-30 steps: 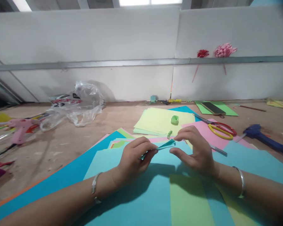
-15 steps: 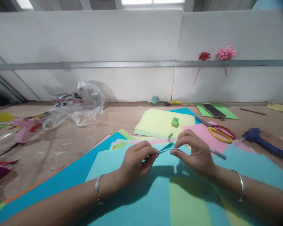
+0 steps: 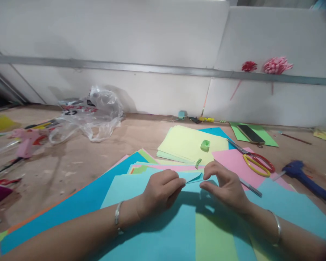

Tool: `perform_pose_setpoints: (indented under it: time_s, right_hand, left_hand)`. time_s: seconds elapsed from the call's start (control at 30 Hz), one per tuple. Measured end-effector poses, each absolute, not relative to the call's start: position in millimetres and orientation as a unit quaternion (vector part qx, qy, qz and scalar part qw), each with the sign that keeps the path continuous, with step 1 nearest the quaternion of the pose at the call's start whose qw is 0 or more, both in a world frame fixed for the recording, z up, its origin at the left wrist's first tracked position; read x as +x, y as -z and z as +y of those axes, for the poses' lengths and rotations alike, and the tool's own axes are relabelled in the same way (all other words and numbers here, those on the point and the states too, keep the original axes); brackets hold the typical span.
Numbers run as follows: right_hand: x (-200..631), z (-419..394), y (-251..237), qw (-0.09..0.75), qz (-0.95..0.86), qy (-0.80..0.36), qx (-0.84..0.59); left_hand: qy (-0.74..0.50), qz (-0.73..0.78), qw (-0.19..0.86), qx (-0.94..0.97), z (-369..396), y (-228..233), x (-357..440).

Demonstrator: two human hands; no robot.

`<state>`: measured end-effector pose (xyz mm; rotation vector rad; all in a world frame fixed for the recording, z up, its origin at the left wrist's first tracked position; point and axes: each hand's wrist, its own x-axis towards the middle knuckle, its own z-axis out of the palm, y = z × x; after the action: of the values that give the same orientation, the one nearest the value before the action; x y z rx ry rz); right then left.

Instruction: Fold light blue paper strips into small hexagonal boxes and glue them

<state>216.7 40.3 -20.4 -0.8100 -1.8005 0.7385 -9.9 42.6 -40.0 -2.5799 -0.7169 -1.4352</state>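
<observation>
Blue sheets (image 3: 168, 235) and a green sheet (image 3: 213, 235) cover the near part of the bench (image 3: 136, 127); above them, the left hand (image 3: 163, 189) pinches a folded teal strip (image 3: 195, 178) between thumb and fingers, its free end pointing right; the right hand (image 3: 228, 188) has thumb and forefinger parted at that end, though whether they touch it cannot be told; toward the bench's right edge lies a blue glue gun (image 3: 306, 177), with scissors (image 3: 256, 165) to its left; toward the left edge, a pink glue gun (image 3: 28, 141).

Beyond the hands, yellow sheets (image 3: 182, 141) bear a green coil (image 3: 205, 145); near the bench's far edge, a clear bag (image 3: 105, 112) sits left of centre and a phone (image 3: 250, 134) right of it; on the wall (image 3: 152, 32) behind, a red flower (image 3: 249, 66) and a pink flower (image 3: 277, 66) show above a rail (image 3: 152, 69), stems below.
</observation>
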Motion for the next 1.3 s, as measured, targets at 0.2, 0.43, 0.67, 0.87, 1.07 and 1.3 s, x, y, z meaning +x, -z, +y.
perform_pose_setpoints:
  time_s: [0.2, 0.43, 0.67, 0.87, 1.07, 1.3]
  right_hand:
    - [214.7, 39.9, 21.8, 0.48, -0.721, -0.352, -0.355]
    - [212.8, 38.0, 15.6, 0.484, -0.727, -0.34, -0.348]
    - [214.2, 39.9, 16.4, 0.491, -0.722, -0.36, -0.33]
    - [216.1, 40.7, 18.5, 0.508, -0.726, -0.348, -0.306]
    - [215.7, 41.3, 19.9, 0.502, -0.724, -0.331, -0.337]
    - [216.6, 41.8, 14.1, 0.475, -0.745, -0.32, -0.343]
  left_hand:
    - [0.442, -0.225, 0.097, -0.863, 43.2, 38.0, -13.3]
    - [0.419, -0.213, 0.134, -0.872, 41.7, 33.1, -13.6]
    - [0.418, -0.222, 0.095, -0.876, 42.3, 35.7, -12.0]
    - [0.429, -0.2, 0.034, -0.88, 41.8, 38.6, -11.4]
    - [0.441, -0.208, 0.021, -0.873, 42.3, 41.1, -11.5]
    - [0.426, -0.218, 0.026, -0.878, 41.4, 36.8, -11.7]
